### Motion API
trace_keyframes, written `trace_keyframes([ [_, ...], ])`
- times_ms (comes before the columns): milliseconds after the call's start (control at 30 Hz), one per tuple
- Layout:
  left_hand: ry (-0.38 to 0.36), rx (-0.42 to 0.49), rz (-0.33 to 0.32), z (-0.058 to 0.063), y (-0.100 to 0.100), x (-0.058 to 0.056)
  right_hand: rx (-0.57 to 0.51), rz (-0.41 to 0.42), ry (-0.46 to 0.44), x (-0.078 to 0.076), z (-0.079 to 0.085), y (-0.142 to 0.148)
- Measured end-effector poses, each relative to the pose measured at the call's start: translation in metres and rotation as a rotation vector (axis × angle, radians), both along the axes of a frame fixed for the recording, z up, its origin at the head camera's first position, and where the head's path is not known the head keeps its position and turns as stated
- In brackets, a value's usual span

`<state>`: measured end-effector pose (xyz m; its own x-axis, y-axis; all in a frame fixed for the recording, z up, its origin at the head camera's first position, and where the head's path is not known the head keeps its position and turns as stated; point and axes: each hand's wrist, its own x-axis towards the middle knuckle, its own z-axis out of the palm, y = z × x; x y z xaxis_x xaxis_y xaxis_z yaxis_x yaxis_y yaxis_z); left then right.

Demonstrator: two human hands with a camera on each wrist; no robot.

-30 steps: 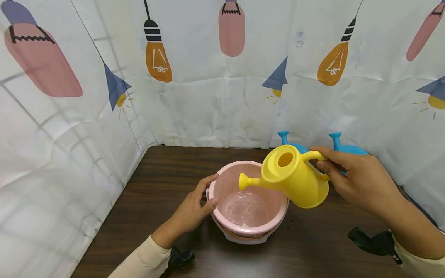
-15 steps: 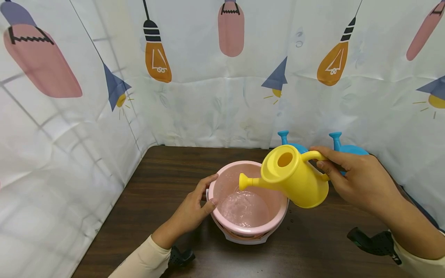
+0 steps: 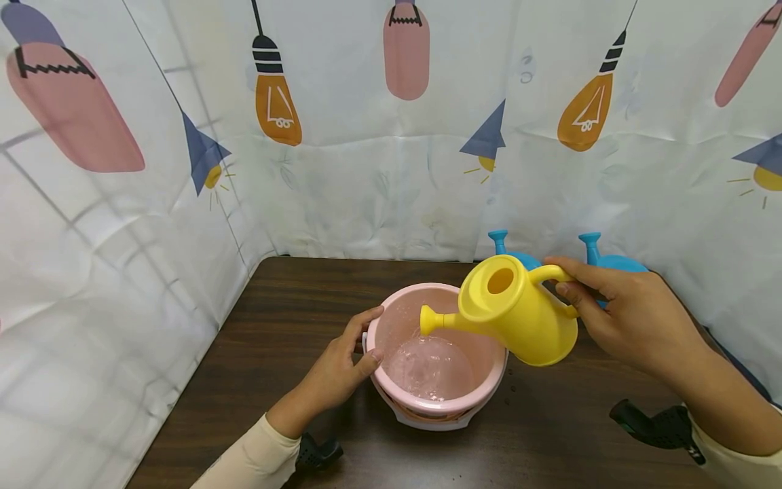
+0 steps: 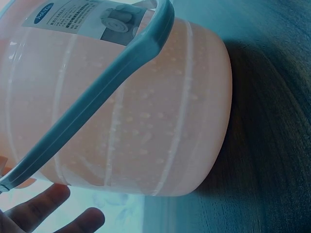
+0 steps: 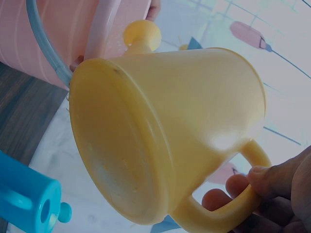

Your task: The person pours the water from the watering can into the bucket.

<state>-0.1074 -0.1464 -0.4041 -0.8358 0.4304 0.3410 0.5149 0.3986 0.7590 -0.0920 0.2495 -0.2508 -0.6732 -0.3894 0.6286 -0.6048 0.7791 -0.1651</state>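
A pink bucket (image 3: 440,407) stands on the dark wooden table with a shallow layer of rippling water inside. My left hand (image 3: 336,367) holds its left rim, thumb and fingers spread along the edge. In the left wrist view, water drops dot the bucket's ribbed wall (image 4: 141,121), and its bail handle (image 4: 87,111) hangs across the side. My right hand (image 3: 635,319) grips the handle of a yellow watering can (image 3: 525,319), tilted left with its spout over the bucket. A thin stream falls from the spout. The right wrist view shows the can's base (image 5: 116,150).
Two blue watering cans (image 3: 620,263) stand at the back right, partly hidden by the yellow can and my right hand. A white patterned curtain (image 3: 379,197) borders the table (image 3: 305,292) behind and at the left. A few drops lie right of the bucket.
Both hands, the bucket and the yellow watering can stay in place. Only the ripples on the water in the bucket shift.
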Motion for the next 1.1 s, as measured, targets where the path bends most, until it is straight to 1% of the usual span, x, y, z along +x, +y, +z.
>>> trace_keyframes([
  [600, -0.009, -0.007, 0.009, 0.0007, 0.0009, 0.0011, 0.026, -0.013, -0.010, 0.0022, 0.0024, -0.0018],
  [1100, -0.009, -0.016, 0.020, 0.0007, 0.0009, 0.0015, 0.022, -0.014, -0.029, 0.0031, 0.0029, -0.0022],
])
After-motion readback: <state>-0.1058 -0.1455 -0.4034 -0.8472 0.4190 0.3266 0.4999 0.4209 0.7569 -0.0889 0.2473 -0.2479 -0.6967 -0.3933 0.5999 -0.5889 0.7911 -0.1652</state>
